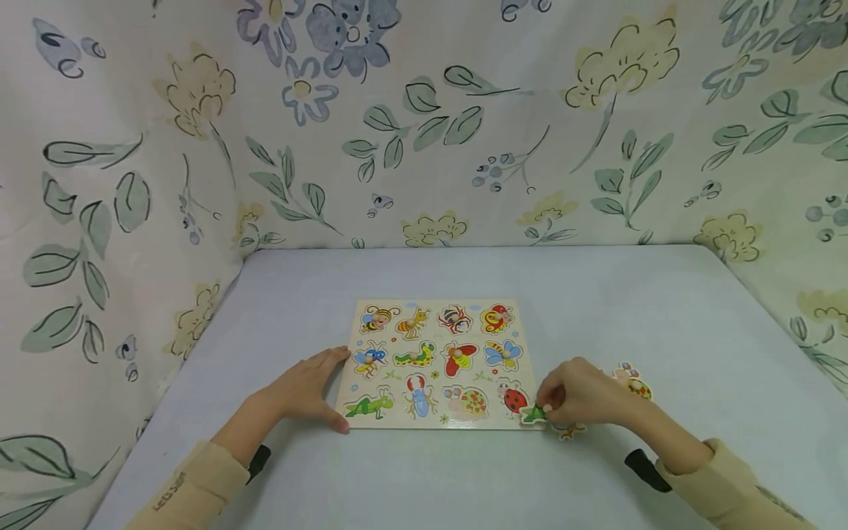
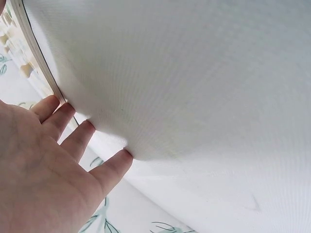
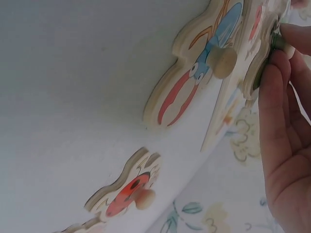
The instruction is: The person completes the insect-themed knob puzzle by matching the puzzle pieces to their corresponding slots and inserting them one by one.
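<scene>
A wooden insect puzzle board (image 1: 424,379) lies on the table, with rows of bees, a caterpillar, a beetle and other bugs. My left hand (image 1: 308,390) rests at its left edge, fingers spread and thumb by the near left corner. In the left wrist view, fingertips (image 2: 65,108) touch the board's side. My right hand (image 1: 583,394) pinches a green puzzle piece (image 1: 533,414) by its wooden knob (image 3: 285,47), over the board's near right corner. Beside that hand, the right wrist view shows a stag beetle piece (image 3: 194,80) and a ladybug piece (image 3: 130,193), both knobbed.
A snail piece (image 1: 637,386) lies right of the board, partly behind the right wrist. Another piece (image 1: 570,433) shows below the right hand. Floral cloth (image 1: 424,147) hangs behind the white table (image 1: 424,478) and along its sides.
</scene>
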Available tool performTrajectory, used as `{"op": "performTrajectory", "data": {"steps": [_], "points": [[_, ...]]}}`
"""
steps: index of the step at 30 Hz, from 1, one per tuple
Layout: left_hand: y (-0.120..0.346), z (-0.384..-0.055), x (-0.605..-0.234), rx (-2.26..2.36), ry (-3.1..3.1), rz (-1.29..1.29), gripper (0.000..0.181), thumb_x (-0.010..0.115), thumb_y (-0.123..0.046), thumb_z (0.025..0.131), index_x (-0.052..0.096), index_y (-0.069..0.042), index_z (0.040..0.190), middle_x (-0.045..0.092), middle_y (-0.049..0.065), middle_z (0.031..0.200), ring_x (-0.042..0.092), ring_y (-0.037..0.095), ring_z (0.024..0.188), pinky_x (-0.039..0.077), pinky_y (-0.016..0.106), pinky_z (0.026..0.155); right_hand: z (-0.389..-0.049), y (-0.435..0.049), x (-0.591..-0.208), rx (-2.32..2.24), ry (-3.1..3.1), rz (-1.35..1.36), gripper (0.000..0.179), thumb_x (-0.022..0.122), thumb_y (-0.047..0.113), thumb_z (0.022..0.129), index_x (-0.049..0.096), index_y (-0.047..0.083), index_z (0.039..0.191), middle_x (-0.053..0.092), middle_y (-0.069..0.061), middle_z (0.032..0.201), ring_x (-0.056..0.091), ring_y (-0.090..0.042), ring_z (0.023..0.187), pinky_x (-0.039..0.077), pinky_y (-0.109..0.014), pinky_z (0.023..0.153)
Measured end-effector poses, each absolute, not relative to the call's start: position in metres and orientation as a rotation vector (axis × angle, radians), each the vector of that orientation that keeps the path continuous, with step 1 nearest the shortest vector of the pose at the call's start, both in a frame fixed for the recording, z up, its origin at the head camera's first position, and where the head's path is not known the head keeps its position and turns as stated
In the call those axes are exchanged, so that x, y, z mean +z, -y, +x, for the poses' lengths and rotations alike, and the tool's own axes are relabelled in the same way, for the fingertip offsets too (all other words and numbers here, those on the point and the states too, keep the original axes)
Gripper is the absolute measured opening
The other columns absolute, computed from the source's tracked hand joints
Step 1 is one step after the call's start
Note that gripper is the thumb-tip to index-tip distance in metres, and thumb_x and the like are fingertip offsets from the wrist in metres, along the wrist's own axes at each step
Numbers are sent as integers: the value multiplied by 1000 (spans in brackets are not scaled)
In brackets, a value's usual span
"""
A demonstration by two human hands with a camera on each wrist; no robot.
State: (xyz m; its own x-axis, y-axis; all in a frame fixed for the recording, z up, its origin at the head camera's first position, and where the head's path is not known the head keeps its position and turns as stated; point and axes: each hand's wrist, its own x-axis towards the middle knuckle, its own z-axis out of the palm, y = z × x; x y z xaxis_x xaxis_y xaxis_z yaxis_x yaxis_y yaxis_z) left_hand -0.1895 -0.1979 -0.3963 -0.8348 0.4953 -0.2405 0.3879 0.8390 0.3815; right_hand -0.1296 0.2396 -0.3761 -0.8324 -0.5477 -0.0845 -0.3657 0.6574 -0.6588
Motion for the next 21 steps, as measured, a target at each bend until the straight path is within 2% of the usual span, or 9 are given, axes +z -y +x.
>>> {"op": "performTrajectory", "data": {"steps": [10,21], "points": [[198,-191,-398,442,-2695,660,119,88,-55,57,33,0,147,33,21,153,30,41,139,26,64,109,-137,-226,-382,-925,-2599,-830,14,78,1,72,74,12,78,62,14,69,51,2,60,49,-19,52],[197,-191,-398,440,-2686,654,119,88,-54,57,33,0,147,33,21,153,30,42,139,26,65,109,-141,-212,-384,-966,-2583,-853,13,78,0,73,74,10,78,67,9,74,53,1,63,52,-19,56]]}}
